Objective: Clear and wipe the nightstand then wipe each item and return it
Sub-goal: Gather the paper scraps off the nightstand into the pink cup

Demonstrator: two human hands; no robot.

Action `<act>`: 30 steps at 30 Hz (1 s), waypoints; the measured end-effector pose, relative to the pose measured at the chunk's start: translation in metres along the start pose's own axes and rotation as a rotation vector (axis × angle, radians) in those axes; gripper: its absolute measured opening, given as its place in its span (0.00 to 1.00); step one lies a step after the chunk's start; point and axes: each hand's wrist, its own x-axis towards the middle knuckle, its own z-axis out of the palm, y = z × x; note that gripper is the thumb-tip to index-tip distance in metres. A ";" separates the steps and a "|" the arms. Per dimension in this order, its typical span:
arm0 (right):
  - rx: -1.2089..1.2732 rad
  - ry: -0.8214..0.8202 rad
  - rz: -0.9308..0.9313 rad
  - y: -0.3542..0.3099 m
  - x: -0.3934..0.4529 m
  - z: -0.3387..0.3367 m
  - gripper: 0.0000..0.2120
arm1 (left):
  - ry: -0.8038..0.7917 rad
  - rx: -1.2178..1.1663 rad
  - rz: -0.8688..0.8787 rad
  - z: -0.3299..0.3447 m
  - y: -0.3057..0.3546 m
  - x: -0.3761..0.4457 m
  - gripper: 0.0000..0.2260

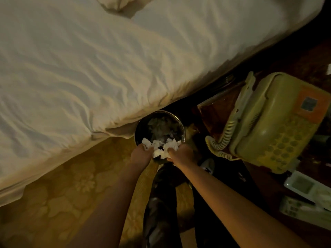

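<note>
Both of my hands reach down over a round metal waste bin (pixel 176 122) that stands on the floor between the bed and the nightstand. My left hand (pixel 141 153) and my right hand (pixel 182 152) each grip crumpled white tissue paper (pixel 161 149) above the bin's near rim. More crumpled paper lies inside the bin. On the dark wooden nightstand (pixel 213 111) at the right sits a yellowish corded telephone (pixel 272 126) with its coiled cord (pixel 220 142) hanging over the front edge.
A bed with a rumpled white sheet (pixel 107 59) fills the upper left. Patterned yellow carpet (pixel 68 185) covers the floor. A white tray (pixel 304 187) and a remote control (pixel 300 210) lie at the nightstand's near right. My dark trouser legs (pixel 161 203) are below the bin.
</note>
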 end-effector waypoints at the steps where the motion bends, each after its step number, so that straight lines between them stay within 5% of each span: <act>1: -0.027 -0.024 -0.001 0.002 0.007 0.004 0.15 | -0.015 -0.004 0.003 0.002 -0.002 0.008 0.12; 4: -0.133 -0.166 -0.057 0.006 0.019 0.013 0.25 | -0.079 -0.082 -0.026 0.002 -0.009 0.023 0.11; 8: -0.161 -0.269 -0.118 0.005 0.011 0.010 0.35 | -0.118 -0.126 -0.092 -0.004 -0.003 0.018 0.25; 18: 0.114 -0.393 -0.140 -0.008 -0.030 -0.025 0.27 | -0.109 -0.133 -0.103 -0.014 0.028 -0.028 0.15; 23: 0.095 -0.390 -0.179 -0.007 -0.054 -0.052 0.20 | -0.058 -0.189 -0.066 -0.009 0.053 -0.056 0.13; 30: -0.033 -0.389 -0.291 0.005 -0.073 -0.061 0.25 | 0.058 -0.202 -0.024 0.013 0.071 -0.085 0.10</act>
